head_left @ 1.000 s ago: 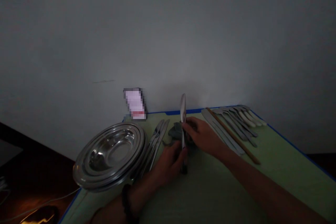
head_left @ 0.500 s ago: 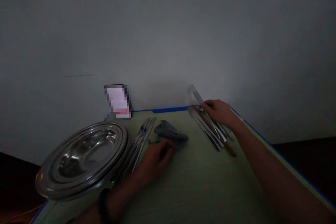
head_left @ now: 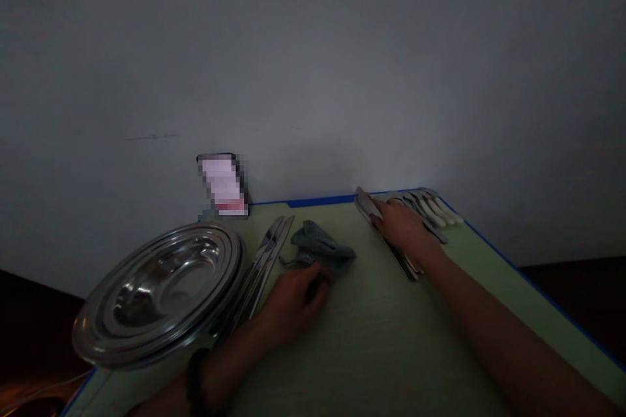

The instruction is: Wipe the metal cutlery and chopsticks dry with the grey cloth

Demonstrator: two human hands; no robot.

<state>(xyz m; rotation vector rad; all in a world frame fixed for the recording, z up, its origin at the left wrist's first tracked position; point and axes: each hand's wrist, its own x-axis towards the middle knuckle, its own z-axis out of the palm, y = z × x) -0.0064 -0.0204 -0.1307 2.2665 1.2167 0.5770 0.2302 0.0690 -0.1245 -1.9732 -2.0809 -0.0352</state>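
Observation:
My right hand (head_left: 400, 227) is closed on a table knife (head_left: 368, 201), whose blade points back toward the wall. It rests low over a small group of knives (head_left: 405, 266) lying side by side at the table's right. My left hand (head_left: 296, 296) lies on the table with curled fingers, against the near edge of a crumpled grey-green cloth (head_left: 320, 241). Whether those fingers hold anything is hidden. Left of this hand, several more knives (head_left: 268, 247) lie beside a stack of shiny metal plates (head_left: 225, 244).
Several pale-handled pieces of cutlery (head_left: 443, 212) lie at the far right corner. A phone (head_left: 222, 182) with a blurred screen leans on the grey wall (head_left: 313, 65) at the back. Blue tape (head_left: 323, 201) edges the light green table (head_left: 362, 352).
My right hand has come down and slightly nearer, lowering the knife from a raised tilt onto the group. Pale-handled cutlery behind it now shows. My left hand stays by the cloth.

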